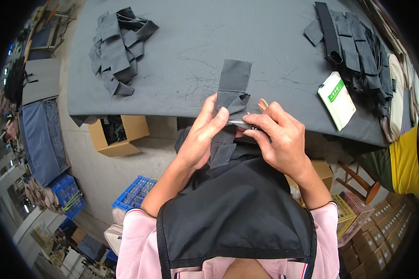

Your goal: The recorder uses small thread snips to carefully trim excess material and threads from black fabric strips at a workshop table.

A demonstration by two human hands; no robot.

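Note:
At the near edge of the table, my left hand grips a dark grey fabric strip, its thumb lying on top. The strip's far end rests flat on the tabletop, while its lower part hangs over the edge toward my lap. In my right hand is a small pair of thread snips, pinched between thumb and fingers. The blade tips meet the fabric edge beside my left thumb. An orange cord loop shows just beyond my right fingers. Whether the blades are apart is hard to see.
Grey fabric pieces are heaped at the table's far left; another pile sits at right beside a green-and-white notebook. Loose threads litter the grey tabletop. Below stand an open cardboard box, a blue crate and a wooden stool.

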